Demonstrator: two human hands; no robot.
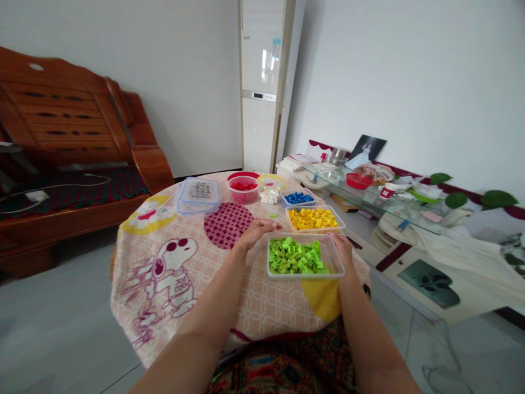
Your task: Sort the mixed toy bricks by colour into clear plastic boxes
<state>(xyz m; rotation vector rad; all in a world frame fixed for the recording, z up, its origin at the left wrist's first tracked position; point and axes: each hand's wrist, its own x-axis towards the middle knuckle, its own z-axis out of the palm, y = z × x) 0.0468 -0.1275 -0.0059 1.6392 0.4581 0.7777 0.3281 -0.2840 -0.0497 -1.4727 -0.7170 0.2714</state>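
A clear tub of green bricks (305, 257) sits on the round table (172, 262) in front of me. My left hand (257, 231) rests at the tub's far left corner, fingers curled against its rim. My right hand (342, 245) presses against the tub's right side, fingers closed on the edge. Just behind it stands a tub of yellow bricks (314, 218). A single green brick (273, 215) lies loose on the cloth beyond my left hand.
Further back stand a blue brick tub (298, 197), a red brick tub (243, 189), white bricks (269, 194) and stacked clear lids (198, 194). A wooden bench (69, 142) is at left, a cluttered glass shelf (381, 191) at right.
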